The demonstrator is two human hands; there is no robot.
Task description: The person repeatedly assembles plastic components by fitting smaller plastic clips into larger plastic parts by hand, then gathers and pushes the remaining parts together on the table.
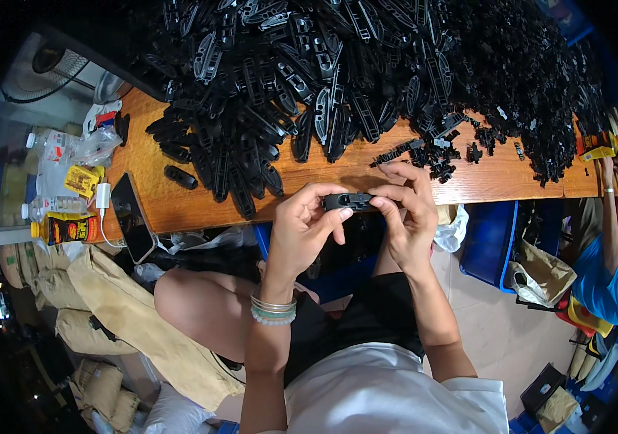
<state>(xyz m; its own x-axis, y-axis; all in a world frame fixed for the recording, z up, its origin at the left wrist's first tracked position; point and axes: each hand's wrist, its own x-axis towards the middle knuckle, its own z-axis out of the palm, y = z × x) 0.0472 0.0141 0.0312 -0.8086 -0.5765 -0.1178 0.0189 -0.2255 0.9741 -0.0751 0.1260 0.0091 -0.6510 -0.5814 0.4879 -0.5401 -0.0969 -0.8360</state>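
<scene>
A black plastic part [346, 202] sits level at the near edge of the counter [497, 176], the fingers of your left hand [301, 224] gripping one end, your right hand [410, 220] pinching the other, apparently to steady it. Long black pieces [323, 65] heap beyond, smaller black pieces [533, 87] rightward, seemingly within reach.

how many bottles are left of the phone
3, all left of the phone: an upper clear bottle, a lower clear bottle, and an orange-capped dark bottle just below that. Others may be hidden.
</scene>
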